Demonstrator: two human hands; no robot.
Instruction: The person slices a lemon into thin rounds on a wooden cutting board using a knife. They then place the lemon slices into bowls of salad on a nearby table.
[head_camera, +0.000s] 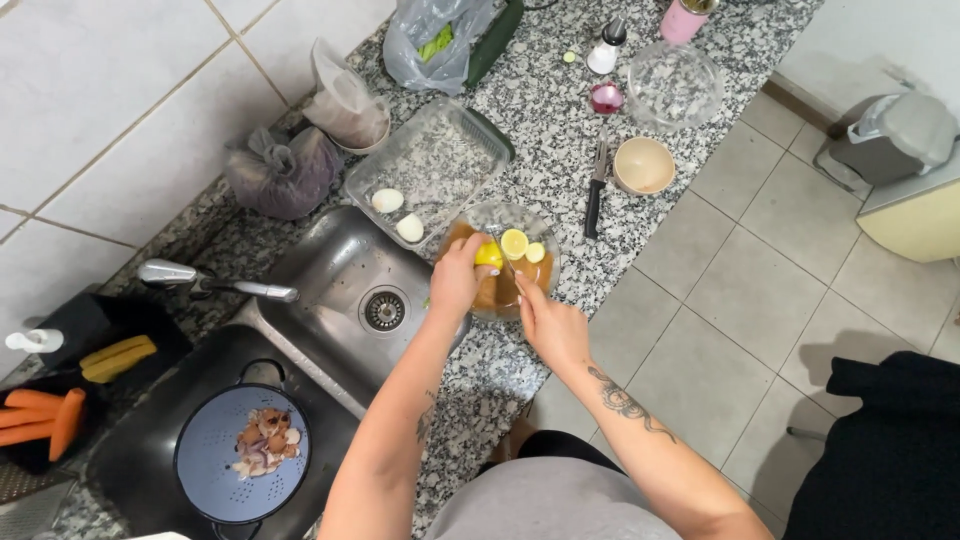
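At the centre of the frame, the left hand (458, 278) is closing its grip on a yellow lemon half (489, 255) over the clear glass bowl of amber liquid (478, 296). The right hand (548, 322) is bracing the rim, grip unclear. Squeezing off-centre could spray juice onto the speckled granite tabletop (560, 110).

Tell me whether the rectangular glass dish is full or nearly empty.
Nearly empty: the glass dish holds only two pale pieces near one end.

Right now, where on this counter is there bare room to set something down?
Bare granite lies on the counter near the person, between the sink and the front edge. Another patch lies between the glass dish and the knife. The back, around the bags, is crowded.
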